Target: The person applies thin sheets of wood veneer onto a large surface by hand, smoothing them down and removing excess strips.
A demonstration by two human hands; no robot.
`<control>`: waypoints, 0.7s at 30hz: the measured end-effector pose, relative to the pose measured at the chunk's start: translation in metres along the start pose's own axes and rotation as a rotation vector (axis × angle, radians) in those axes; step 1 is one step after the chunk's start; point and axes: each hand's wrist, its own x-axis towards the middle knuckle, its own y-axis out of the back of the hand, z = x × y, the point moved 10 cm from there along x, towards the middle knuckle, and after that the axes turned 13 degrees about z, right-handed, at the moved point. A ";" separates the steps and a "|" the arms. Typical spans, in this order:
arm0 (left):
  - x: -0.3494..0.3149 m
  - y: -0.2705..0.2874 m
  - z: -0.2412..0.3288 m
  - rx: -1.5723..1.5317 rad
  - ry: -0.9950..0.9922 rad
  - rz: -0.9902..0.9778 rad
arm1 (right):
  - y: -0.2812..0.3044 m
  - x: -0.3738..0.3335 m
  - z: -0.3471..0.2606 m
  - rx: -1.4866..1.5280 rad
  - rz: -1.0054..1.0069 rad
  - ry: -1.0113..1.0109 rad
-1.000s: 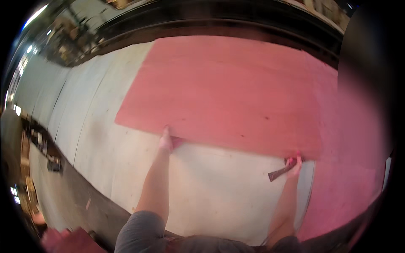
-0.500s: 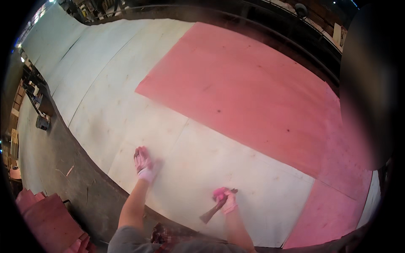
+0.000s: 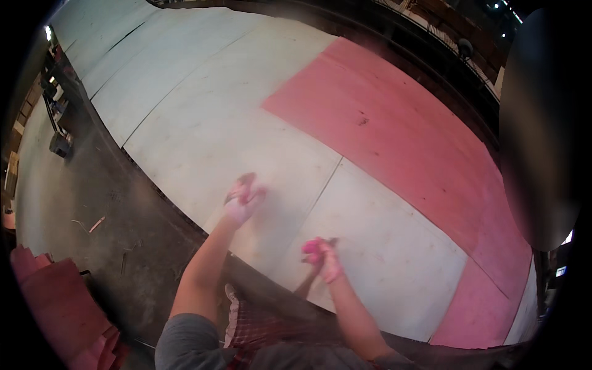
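My left hand (image 3: 242, 200), in a pink-stained white glove, is over the pale wood veneer sheets (image 3: 203, 135). Its fingers look spread, though blurred, and I make out nothing held. To its right and nearer me, my right hand (image 3: 327, 261), gloved in pink, is closed round a brown hand tool (image 3: 306, 285). The tool's long end slants down toward me, and a short tip shows past the fingers; its exact kind is unclear. Bright pink shows at the right fingers. Beyond the hands lies a large pink-red veneer sheet (image 3: 394, 142), with another pink sheet (image 3: 472, 308) at the right.
A dark seam (image 3: 325, 185) separates two pale sheets. Broken pink sheets (image 3: 61, 302) are stacked at lower left beside the grey floor (image 3: 135, 228), where small wood scraps (image 3: 97, 224) lie. Dark machinery (image 3: 444, 61) runs along the far edge.
The view has shifted, so the sheets sit farther right. My left hand has moved near the seam and is blurred. My right hand still grips the brown tool, now held more steeply.
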 end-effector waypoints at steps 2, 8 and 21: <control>-0.010 0.029 -0.031 0.289 -0.120 0.163 | -0.056 0.003 0.059 -0.053 -0.153 -0.102; -0.025 0.035 -0.086 0.379 -0.346 0.239 | -0.077 0.029 0.068 0.125 0.259 -0.073; 0.030 0.266 -0.252 -0.002 0.015 0.334 | -0.054 0.077 0.052 -0.058 0.576 0.265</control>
